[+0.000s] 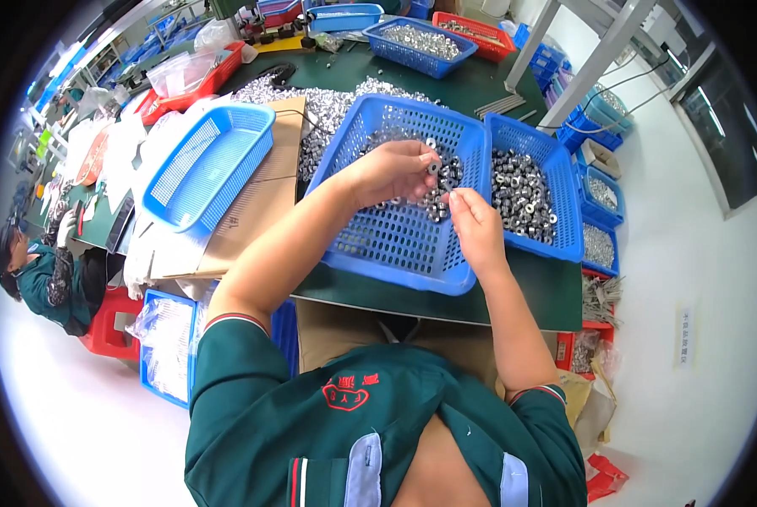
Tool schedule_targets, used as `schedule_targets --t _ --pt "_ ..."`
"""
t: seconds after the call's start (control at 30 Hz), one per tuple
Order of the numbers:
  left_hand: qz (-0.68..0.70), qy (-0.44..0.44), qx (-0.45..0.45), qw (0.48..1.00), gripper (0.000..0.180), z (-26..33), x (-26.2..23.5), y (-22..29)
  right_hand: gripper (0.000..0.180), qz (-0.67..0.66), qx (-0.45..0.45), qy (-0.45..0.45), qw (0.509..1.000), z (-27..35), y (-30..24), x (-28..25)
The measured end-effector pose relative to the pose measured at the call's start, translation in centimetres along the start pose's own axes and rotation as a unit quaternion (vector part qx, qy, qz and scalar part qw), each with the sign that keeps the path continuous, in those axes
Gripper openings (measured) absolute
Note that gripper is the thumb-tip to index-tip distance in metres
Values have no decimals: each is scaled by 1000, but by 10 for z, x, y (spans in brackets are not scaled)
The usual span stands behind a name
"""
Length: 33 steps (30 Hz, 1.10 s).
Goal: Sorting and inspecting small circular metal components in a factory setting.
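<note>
Over the large blue perforated basket [399,245], my left hand [391,176] pinches a small round metal ring [433,167] between thumb and fingers. My right hand [477,226] is just beside it, above the basket's right side, thumb and forefinger pressed together. Whatever lies in that pinch is too small to make out. Beneath both hands, loose metal rings [436,207] are heaped in the basket's middle and far part. A second blue basket [571,241] stands against it on the right, holding many dark and shiny rings [522,194].
An empty light-blue basket [247,169] rests on cardboard [264,203] at the left. Shiny metal parts [332,110] are piled on the green table [530,300] behind. Metal rods [501,105] lie far right, near a white frame post [532,46]. Another person [53,275] sits far left.
</note>
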<state>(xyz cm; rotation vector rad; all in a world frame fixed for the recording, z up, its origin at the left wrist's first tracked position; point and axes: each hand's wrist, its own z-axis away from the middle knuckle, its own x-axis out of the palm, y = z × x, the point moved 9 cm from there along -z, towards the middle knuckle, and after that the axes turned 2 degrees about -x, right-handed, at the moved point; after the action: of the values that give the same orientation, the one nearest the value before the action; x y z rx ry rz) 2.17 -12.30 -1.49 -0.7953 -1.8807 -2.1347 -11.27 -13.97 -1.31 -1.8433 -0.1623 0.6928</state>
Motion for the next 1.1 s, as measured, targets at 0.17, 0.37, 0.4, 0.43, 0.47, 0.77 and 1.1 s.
schedule_targets --t 0.17,0.37,0.4,0.43,0.47,0.77,1.1 --pt "-98 -5 7 995 17 -1 0 3 23 21 -17 0 1000 -8 -9 3" --pt "-168 16 18 986 18 -5 -2 1 22 60 -38 -9 997 -7 -21 6" --pt "-184 17 25 982 18 -5 -2 1 22 61 -35 -10 997 -7 -20 6" --pt "-182 16 24 983 18 -5 -3 -1 21 78 -40 -10 996 -6 -21 6" --pt "-177 17 20 984 18 -6 -4 -2 20 95 -47 -11 994 -6 -22 6" --pt "-129 67 -99 984 20 2 -9 -16 16 389 -315 80 862 18 -77 21" --pt "-133 -2 -9 991 20 -9 0 -6 24 -65 62 -87 992 -11 0 9"
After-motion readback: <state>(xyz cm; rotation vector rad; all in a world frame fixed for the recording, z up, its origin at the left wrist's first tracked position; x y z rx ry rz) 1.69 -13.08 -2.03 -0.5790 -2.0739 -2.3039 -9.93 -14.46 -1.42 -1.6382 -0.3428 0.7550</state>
